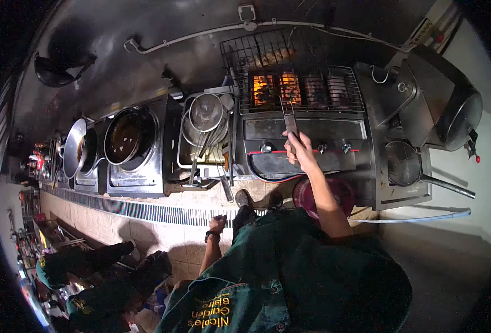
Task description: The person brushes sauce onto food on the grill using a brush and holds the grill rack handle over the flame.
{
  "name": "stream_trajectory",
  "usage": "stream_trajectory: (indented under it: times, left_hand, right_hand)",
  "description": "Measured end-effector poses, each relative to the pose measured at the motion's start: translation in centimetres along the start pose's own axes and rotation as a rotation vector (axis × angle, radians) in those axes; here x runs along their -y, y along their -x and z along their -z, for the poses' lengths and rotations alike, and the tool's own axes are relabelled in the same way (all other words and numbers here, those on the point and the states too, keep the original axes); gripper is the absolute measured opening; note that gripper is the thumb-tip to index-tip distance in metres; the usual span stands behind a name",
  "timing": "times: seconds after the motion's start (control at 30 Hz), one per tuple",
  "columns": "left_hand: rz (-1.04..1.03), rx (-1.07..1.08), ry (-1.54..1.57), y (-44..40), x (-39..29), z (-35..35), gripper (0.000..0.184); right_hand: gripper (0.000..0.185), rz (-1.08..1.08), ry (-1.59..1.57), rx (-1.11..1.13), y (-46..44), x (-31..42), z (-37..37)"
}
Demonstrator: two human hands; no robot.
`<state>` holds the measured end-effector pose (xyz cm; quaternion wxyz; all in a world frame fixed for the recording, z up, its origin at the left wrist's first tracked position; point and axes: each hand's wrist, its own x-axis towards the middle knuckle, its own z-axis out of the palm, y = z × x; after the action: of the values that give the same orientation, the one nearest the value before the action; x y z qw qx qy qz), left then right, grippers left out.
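Note:
My right hand [300,150] is closed around the dark handle of a metal utensil [290,119], above the grill's front panel. A narrow wire-like neck runs from the handle toward the grill grate [334,89]; its far end is lost in the dark bars. Orange glowing patches [262,89] show under the left part of the grate. On a raised wire rack [240,53] behind it lies a pale browned piece of food [272,57]. My left hand [218,223], a watch on its wrist, hangs low over the floor with curled fingers, and nothing shows in it.
Left of the grill, a tray [187,161] holds strainers [205,112] and utensils. Farther left are burners with a dark pan [128,136] and a tilted steel wok [74,149]. A fryer basket [403,164] stands right. Below are a maroon bucket [334,197] and floor drain [162,213]. Two people work at lower left.

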<state>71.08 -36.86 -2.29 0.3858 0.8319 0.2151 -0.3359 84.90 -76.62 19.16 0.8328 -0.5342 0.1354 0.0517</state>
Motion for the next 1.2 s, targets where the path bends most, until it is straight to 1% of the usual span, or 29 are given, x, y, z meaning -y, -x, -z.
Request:
stream_trajectory:
  times: [0.07, 0.13, 0.2, 0.23, 0.3, 0.33, 0.43, 0.5, 0.53, 0.57, 0.67, 0.7, 0.77, 0.8, 0.83, 0.9, 0.93, 1.07, 1.13, 1.17, 1.2]
  left_hand:
    - [0.047, -0.046, -0.005, 0.9, -0.9, 0.1, 0.033]
    - [-0.021, -0.061, 0.024, 0.5, 0.5, -0.1, 0.033]
    - [-0.034, -0.038, 0.085, 0.1, 2.7, -0.6, 0.034]
    - [-0.09, -0.071, 0.066, -0.7, 4.0, -1.1, 0.034]
    - [0.033, -0.024, -0.112, 0.1, 4.0, -0.7, 0.03]
    - [0.008, -0.018, -0.043, 0.7, 4.1, -0.7, 0.029]
    - [-0.049, -0.038, 0.01, 1.2, 3.9, -1.0, 0.03]
    - [-0.024, -0.04, -0.012, 1.4, 2.5, -0.7, 0.03]
    - [0.001, -0.043, -0.032, 0.5, 3.4, -1.0, 0.03]
    - [-0.031, -0.12, 0.103, -0.6, 4.5, -1.6, 0.03]
    - [-0.02, -0.031, 0.205, -0.1, 1.8, -1.1, 0.031]
    - [-0.021, -0.03, 0.206, 0.5, 0.6, -0.9, 0.031]
    - [-0.066, -0.063, 0.203, 1.5, -1.2, -0.6, 0.032]
    - [-0.049, -0.067, 0.192, 1.2, -1.0, -0.8, 0.032]
    - [-0.051, -0.066, 0.192, 0.9, -0.8, -0.9, 0.032]
    - [-0.006, -0.068, 0.131, 0.3, -0.2, -1.2, 0.033]
    - [0.016, -0.065, 0.157, 1.2, -0.8, -0.9, 0.032]
    - [0.07, -0.012, 0.132, 2.1, -1.3, -0.3, 0.03]
    - [0.051, -0.027, 0.14, 1.7, -0.4, -0.6, 0.031]
    - [0.031, -0.041, 0.147, 1.5, 0.0, -0.7, 0.032]
    - [0.03, -0.043, 0.149, 1.0, 0.8, -1.0, 0.032]
  right_hand:
    - [0.024, -0.026, -0.018, -0.005, -0.7, -1.5, 0.5]
    - [0.028, -0.076, -0.045, -0.035, -0.9, -1.9, 0.5]
    - [0.029, -0.084, -0.039, -0.048, -1.2, -2.6, 1.0]
    - [0.029, -0.082, -0.034, -0.063, -1.4, -3.0, 1.4]
    - [0.03, -0.086, -0.022, -0.076, -1.3, -3.3, 1.6]
    - [0.03, -0.071, -0.003, -0.087, -1.2, -3.4, 1.7]
    - [0.028, -0.042, 0.035, -0.117, -1.0, -3.5, 1.9]
    - [0.027, -0.027, 0.055, -0.132, -0.9, -3.1, 2.0]
    - [0.027, 0.0, 0.092, -0.147, -0.8, -2.7, 2.0]
    - [0.026, 0.027, 0.129, -0.161, -0.8, -2.4, 2.1]
    - [0.024, 0.1, 0.214, -0.166, -0.9, -1.5, 2.9]
    - [0.024, 0.091, 0.244, -0.22, -0.6, -0.7, 2.6]
    - [0.026, 0.28, 0.461, -0.321, -1.7, -1.6, 4.1]
    - [0.029, 0.489, 0.651, -0.423, -1.9, -1.1, 3.9]
    - [0.029, 0.491, 0.652, -0.425, -1.7, -0.8, 3.6]
    - [0.032, 0.553, 0.919, -0.723, -1.1, -0.3, 2.9]
    - [0.03, 0.523, 0.859, -0.746, 0.1, 1.6, 1.2]
    - [0.032, 0.49, 0.821, -0.82, -0.6, 0.4, 2.1]
    - [0.038, 0.342, 0.963, -0.952, -0.9, -0.7, 2.2]
    - [0.041, 0.281, 1.004, -0.964, -1.1, -1.3, 2.3]
    - [0.04, 0.25, 1.027, -0.984, -1.1, -1.6, 2.0]
